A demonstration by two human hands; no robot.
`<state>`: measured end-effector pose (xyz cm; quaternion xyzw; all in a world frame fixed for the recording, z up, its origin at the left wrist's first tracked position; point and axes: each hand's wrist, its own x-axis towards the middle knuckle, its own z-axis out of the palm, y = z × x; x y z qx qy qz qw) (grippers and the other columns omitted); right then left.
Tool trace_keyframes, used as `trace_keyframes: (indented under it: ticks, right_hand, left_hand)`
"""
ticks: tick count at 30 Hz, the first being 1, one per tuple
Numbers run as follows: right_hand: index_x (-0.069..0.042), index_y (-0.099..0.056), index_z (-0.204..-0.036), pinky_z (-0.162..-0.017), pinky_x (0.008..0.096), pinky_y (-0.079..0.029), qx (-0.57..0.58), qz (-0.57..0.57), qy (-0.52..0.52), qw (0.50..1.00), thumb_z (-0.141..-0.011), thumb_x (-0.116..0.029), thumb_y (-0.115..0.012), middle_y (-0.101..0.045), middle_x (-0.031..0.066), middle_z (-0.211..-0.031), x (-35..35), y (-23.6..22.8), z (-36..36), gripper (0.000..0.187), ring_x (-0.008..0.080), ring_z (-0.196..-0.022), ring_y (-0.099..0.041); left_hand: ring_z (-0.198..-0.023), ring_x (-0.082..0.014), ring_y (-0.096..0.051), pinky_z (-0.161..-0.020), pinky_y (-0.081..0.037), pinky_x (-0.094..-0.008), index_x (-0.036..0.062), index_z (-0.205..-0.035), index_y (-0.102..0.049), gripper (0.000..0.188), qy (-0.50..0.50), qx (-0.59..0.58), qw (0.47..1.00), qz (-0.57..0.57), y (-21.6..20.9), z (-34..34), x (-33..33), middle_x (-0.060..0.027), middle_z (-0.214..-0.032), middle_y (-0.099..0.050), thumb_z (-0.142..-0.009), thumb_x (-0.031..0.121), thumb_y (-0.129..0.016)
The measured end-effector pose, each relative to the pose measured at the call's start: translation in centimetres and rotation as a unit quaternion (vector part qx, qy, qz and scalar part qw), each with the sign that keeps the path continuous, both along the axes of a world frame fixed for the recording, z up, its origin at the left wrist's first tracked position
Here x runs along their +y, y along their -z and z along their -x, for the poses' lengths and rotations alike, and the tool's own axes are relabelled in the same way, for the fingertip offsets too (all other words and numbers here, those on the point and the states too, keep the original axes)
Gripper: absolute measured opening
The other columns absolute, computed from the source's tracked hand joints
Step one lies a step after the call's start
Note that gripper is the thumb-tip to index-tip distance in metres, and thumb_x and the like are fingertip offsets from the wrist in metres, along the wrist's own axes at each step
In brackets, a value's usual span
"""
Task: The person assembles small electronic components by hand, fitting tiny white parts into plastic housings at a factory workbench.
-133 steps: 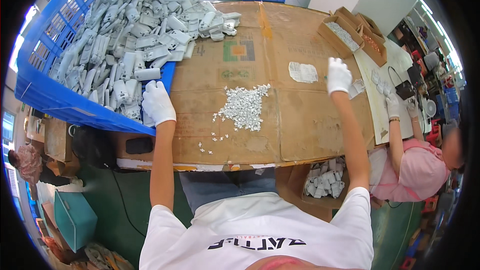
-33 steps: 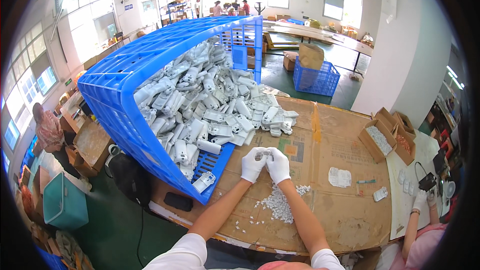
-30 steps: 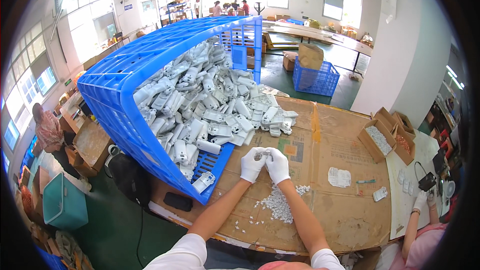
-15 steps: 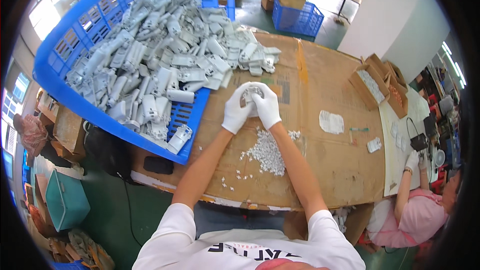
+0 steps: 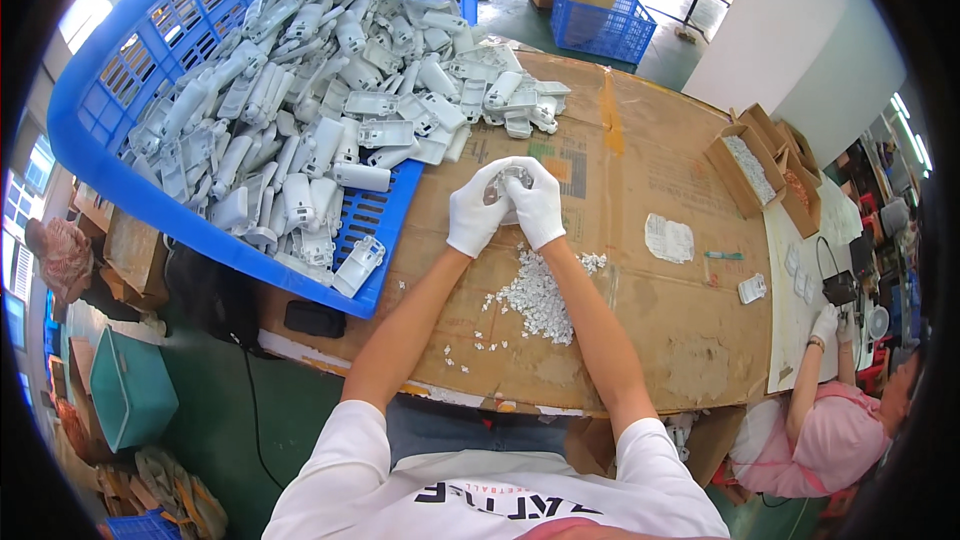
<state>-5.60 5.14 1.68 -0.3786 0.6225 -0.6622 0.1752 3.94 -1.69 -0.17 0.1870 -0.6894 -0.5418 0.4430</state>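
seen from above, a person in white gloves works at a cardboard-covered table (image 5: 640, 340). the left hand (image 5: 477, 215) and right hand (image 5: 536, 205) are pressed together, both closed around one small grey plastic part (image 5: 512, 178) held just above the table. below the hands, between the forearms, lies a pile of tiny white pieces (image 5: 535, 295), with a few scattered nearer the table's edge. to the left, a big blue crate (image 5: 375, 240) lies tipped on its side, spilling a heap of grey parts (image 5: 330, 90) onto the table. at far right, another person in pink (image 5: 830, 430) sits near open cardboard boxes (image 5: 765, 165).
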Motion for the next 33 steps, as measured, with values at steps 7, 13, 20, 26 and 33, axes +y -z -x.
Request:
trace_keyframes:
  ticks: [7, 13, 20, 26, 33]
  right_hand:
    - [-0.001, -0.068, -0.106, -0.073, 0.0236, -0.05, 0.006, -0.01, -0.011, 1.0, -0.087, 0.0, -0.061, -0.068, 0.0013, -0.089, -0.1, -0.5, 0.4, 0.02, 0.0056, -0.082, -0.059]
    - [-0.001, -0.066, -0.102, -0.071, 0.0248, -0.051, 0.018, -0.015, -0.028, 0.999, -0.084, 0.002, -0.059, -0.067, 0.0025, -0.085, 0.4, -0.4, 0.3, 0.019, 0.0067, -0.079, -0.06]
    - [-0.002, -0.066, -0.095, -0.071, 0.0313, -0.054, 0.025, 0.039, -0.002, 0.999, -0.081, 0.0, -0.059, -0.069, 0.0066, -0.084, 0.8, -0.2, 1.1, 0.015, 0.0141, -0.077, -0.065]
    - [-0.009, -0.066, -0.117, -0.084, 0.0358, -0.054, 0.228, -0.186, 0.204, 0.934, -0.085, -0.02, -0.066, -0.073, 0.0129, -0.105, 12.7, -3.2, 9.3, 0.034, 0.0248, -0.097, -0.071]
    - [-0.009, -0.063, -0.116, -0.089, 0.051, -0.052, 0.247, -0.438, 0.465, 0.728, -0.089, -0.026, -0.062, -0.067, 0.0236, -0.114, 39.6, -0.7, 28.4, 0.032, 0.0419, -0.108, -0.063]
  left_hand:
    - [-0.101, -0.012, -0.069, -0.087, -0.055, -0.0277, 0.0093, -0.129, -0.064, 0.048, -0.024, -0.031, 0.999, 0.036, 0.0, -0.1, -0.2, -0.0097, -0.115, -0.072, -0.082, 0.002, -0.072]
    - [-0.102, -0.0127, -0.07, -0.087, -0.055, -0.0286, 0.0099, -0.128, -0.065, 0.047, -0.033, -0.025, 0.998, 0.043, -0.1, -0.5, 0.3, -0.0096, -0.115, -0.073, -0.082, 0.003, -0.072]
    - [-0.103, -0.0188, -0.069, -0.089, -0.055, -0.0317, 0.0062, -0.128, -0.063, 0.047, 0.004, -0.019, 0.992, 0.123, -1.4, 0.2, 0.7, -0.0147, -0.12, -0.07, -0.082, 0.001, -0.062]
    - [-0.124, -0.0342, -0.052, -0.104, -0.043, -0.0434, 0.0075, -0.123, -0.063, 0.045, -0.19, -0.363, 0.803, 0.433, -5.4, -7.7, 0.4, -0.0173, -0.134, -0.057, -0.08, 0.016, -0.074]
    - [-0.104, -0.0346, -0.064, -0.078, -0.056, -0.0466, 0.0158, -0.128, -0.049, 0.03, -0.291, -0.686, 0.622, 0.241, -6.0, -11.6, 1.4, -0.0153, -0.118, -0.058, -0.098, 0.019, -0.053]
